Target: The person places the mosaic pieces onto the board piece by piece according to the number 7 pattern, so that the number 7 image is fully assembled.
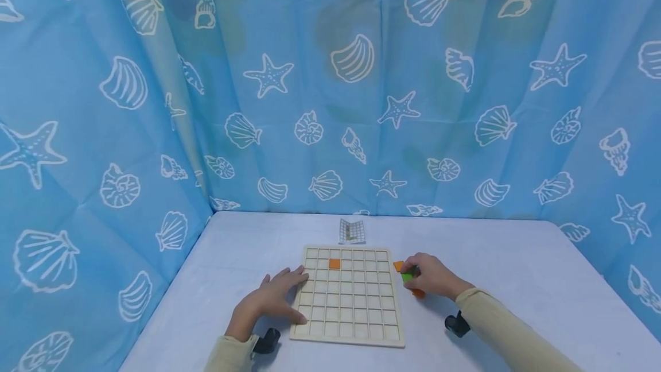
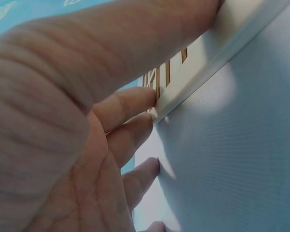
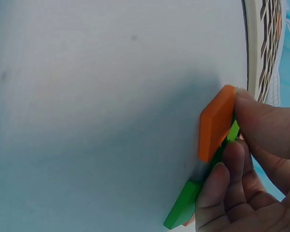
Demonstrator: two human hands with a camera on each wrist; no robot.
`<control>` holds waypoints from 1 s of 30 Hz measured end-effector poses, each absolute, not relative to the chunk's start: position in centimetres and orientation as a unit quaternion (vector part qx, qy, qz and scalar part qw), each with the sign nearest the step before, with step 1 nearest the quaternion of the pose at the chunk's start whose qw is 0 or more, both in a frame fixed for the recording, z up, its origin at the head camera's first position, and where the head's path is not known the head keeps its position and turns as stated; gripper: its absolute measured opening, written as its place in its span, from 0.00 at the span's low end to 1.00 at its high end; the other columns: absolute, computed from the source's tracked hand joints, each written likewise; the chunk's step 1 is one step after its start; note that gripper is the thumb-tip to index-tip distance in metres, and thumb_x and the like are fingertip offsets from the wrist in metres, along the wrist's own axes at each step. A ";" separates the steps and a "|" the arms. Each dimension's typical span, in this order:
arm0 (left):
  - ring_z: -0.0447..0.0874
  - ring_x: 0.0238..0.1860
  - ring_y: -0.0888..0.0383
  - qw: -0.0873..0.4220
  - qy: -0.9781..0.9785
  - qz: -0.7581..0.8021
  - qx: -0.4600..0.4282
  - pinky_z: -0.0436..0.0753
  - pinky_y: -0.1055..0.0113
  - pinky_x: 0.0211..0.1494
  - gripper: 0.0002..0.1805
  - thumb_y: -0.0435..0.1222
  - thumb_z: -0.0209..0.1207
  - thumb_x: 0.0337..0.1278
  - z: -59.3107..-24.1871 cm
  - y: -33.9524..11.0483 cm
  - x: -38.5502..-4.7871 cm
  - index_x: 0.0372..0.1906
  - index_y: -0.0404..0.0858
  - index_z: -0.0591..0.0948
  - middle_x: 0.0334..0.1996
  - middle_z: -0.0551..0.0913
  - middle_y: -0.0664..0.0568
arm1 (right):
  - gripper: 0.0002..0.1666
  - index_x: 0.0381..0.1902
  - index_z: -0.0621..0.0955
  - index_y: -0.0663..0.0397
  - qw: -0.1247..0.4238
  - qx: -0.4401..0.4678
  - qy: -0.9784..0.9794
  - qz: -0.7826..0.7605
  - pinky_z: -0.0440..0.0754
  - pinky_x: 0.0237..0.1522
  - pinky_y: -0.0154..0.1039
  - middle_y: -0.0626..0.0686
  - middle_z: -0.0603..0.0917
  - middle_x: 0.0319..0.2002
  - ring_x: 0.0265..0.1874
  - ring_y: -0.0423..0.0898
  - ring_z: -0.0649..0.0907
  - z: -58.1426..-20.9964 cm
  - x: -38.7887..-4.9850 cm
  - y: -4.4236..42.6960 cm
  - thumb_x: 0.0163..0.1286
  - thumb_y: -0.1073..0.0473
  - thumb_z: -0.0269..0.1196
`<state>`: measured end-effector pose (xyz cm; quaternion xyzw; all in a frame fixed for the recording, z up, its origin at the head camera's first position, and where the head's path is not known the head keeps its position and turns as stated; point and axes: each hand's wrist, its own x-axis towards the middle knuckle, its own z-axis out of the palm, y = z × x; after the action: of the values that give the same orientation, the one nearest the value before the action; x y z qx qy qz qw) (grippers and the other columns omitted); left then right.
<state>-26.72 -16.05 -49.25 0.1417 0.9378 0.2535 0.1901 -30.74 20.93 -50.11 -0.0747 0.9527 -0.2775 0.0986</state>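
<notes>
A pale wooden grid board (image 1: 347,342) lies on the table, one orange tile (image 1: 334,264) in its upper part. My left hand (image 1: 271,297) rests at the board's left edge, thumb and fingers spread; in the left wrist view this hand (image 2: 82,125) touches the rim (image 2: 202,72). Right of the board, my right hand (image 1: 434,276) pinches a light green tile (image 1: 407,277) between thumb and fingers. In the right wrist view an orange tile (image 3: 216,123) stands tilted by the thumb of this hand (image 3: 260,159), and a darker green tile (image 3: 183,205) lies below the fingers, partly hidden.
A small printed card (image 1: 352,232) with a coloured grid pattern stands behind the board. Another orange tile (image 1: 399,266) lies near the board's right edge. Blue curtains (image 1: 310,73) with shell prints hang behind and beside the white table (image 1: 258,234).
</notes>
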 end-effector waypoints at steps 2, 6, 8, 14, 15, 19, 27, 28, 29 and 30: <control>0.48 0.79 0.40 0.191 0.938 0.253 0.141 0.41 0.29 0.75 0.53 0.50 0.78 0.37 -49.4 -16.1 -26.8 0.73 0.44 0.67 0.77 0.59 0.49 | 0.13 0.39 0.85 0.53 0.101 -0.073 0.954 -0.271 0.83 0.43 0.42 0.49 0.81 0.39 0.37 0.44 0.77 -50.0 -30.8 20.8 0.55 0.65 0.73; 0.48 0.79 0.40 0.189 0.937 0.255 0.143 0.41 0.29 0.75 0.53 0.50 0.78 0.37 -49.5 -16.1 -27.0 0.73 0.44 0.67 0.77 0.59 0.49 | 0.13 0.38 0.84 0.53 0.097 -0.072 0.958 -0.259 0.82 0.44 0.42 0.49 0.81 0.38 0.36 0.45 0.77 -49.7 -30.8 20.5 0.55 0.64 0.74; 0.48 0.79 0.40 0.188 0.937 0.255 0.145 0.41 0.29 0.75 0.53 0.50 0.78 0.37 -49.5 -16.1 -27.1 0.73 0.44 0.67 0.77 0.59 0.49 | 0.13 0.37 0.83 0.52 0.093 -0.072 0.960 -0.255 0.82 0.43 0.42 0.49 0.81 0.37 0.36 0.45 0.77 -49.7 -30.9 20.4 0.55 0.63 0.74; 0.47 0.79 0.40 0.190 0.937 0.258 0.143 0.41 0.29 0.75 0.53 0.49 0.78 0.37 -49.4 -16.1 -27.0 0.73 0.43 0.67 0.78 0.59 0.48 | 0.11 0.34 0.79 0.52 0.098 -0.079 0.953 -0.274 0.77 0.33 0.37 0.49 0.79 0.30 0.31 0.45 0.75 -49.2 -30.9 20.4 0.57 0.64 0.72; 0.47 0.79 0.40 0.191 0.936 0.260 0.143 0.41 0.29 0.75 0.53 0.49 0.78 0.37 -49.3 -16.1 -26.9 0.73 0.43 0.67 0.78 0.59 0.48 | 0.10 0.33 0.79 0.52 0.096 -0.082 0.953 -0.277 0.75 0.32 0.37 0.49 0.78 0.29 0.30 0.45 0.75 -49.0 -30.9 20.4 0.58 0.65 0.71; 0.48 0.79 0.40 0.187 0.937 0.257 0.147 0.42 0.29 0.75 0.53 0.49 0.78 0.37 -49.2 -16.2 -26.6 0.73 0.43 0.67 0.78 0.59 0.48 | 0.05 0.34 0.79 0.55 0.076 -0.086 0.950 -0.291 0.74 0.29 0.38 0.50 0.76 0.28 0.28 0.45 0.75 -47.7 -30.9 20.4 0.63 0.67 0.66; 0.48 0.79 0.39 0.182 0.938 0.259 0.142 0.41 0.28 0.75 0.53 0.49 0.79 0.36 -49.2 -16.2 -26.7 0.73 0.42 0.68 0.77 0.59 0.48 | 0.05 0.39 0.82 0.61 0.090 -0.081 0.932 -0.343 0.81 0.26 0.38 0.52 0.78 0.29 0.24 0.47 0.80 -46.5 -30.9 20.2 0.65 0.67 0.65; 0.48 0.79 0.39 0.183 0.938 0.258 0.143 0.41 0.28 0.75 0.53 0.49 0.78 0.36 -49.2 -16.1 -26.7 0.73 0.42 0.68 0.77 0.59 0.48 | 0.05 0.39 0.82 0.61 0.092 -0.076 0.933 -0.339 0.81 0.27 0.37 0.52 0.79 0.29 0.24 0.46 0.80 -46.5 -30.9 20.3 0.64 0.67 0.65; 0.48 0.79 0.39 0.184 0.938 0.255 0.145 0.41 0.28 0.75 0.53 0.49 0.78 0.36 -49.2 -16.1 -26.7 0.73 0.43 0.68 0.77 0.59 0.48 | 0.05 0.39 0.82 0.60 0.091 -0.072 0.937 -0.330 0.81 0.28 0.37 0.52 0.79 0.30 0.25 0.46 0.79 -46.6 -30.9 20.3 0.64 0.67 0.65; 0.48 0.78 0.39 0.184 0.939 0.251 0.148 0.42 0.28 0.75 0.53 0.50 0.78 0.36 -49.2 -16.0 -26.7 0.72 0.43 0.68 0.77 0.59 0.48 | 0.06 0.40 0.82 0.60 0.090 -0.069 0.940 -0.322 0.81 0.29 0.37 0.51 0.80 0.31 0.27 0.46 0.79 -46.6 -31.0 20.4 0.64 0.67 0.64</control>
<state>-26.71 -16.03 -49.25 0.1476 0.9387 0.2513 0.1844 -30.97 20.44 -46.63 -0.0686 0.9398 -0.3224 0.0898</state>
